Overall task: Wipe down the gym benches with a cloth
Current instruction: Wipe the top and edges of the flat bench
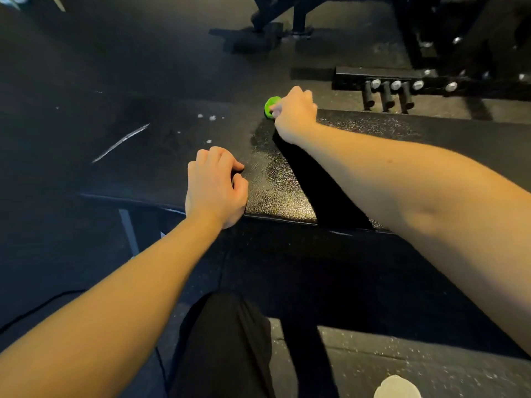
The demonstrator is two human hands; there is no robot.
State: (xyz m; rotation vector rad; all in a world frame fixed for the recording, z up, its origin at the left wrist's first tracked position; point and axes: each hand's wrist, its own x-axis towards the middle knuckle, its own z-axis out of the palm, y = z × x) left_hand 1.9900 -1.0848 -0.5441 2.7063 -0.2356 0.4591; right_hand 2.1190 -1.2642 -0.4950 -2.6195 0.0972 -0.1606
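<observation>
The right hand (294, 116) grips the green cloth (270, 106) at the far edge of the bench (275, 191), whose length runs off rightward, that arm's side. The left hand (214, 186) sits curled at the near end, grip unclear

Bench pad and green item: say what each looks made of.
Bench pad: likely black vinyl or leatherette, glossy; its pebbled grain catches light. Green item in the right hand: bright, dull-surfaced; possibly cloth, too hidden to tell.

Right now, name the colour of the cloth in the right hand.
Bright green: the cloth in the right hand, best in the head view.
</observation>
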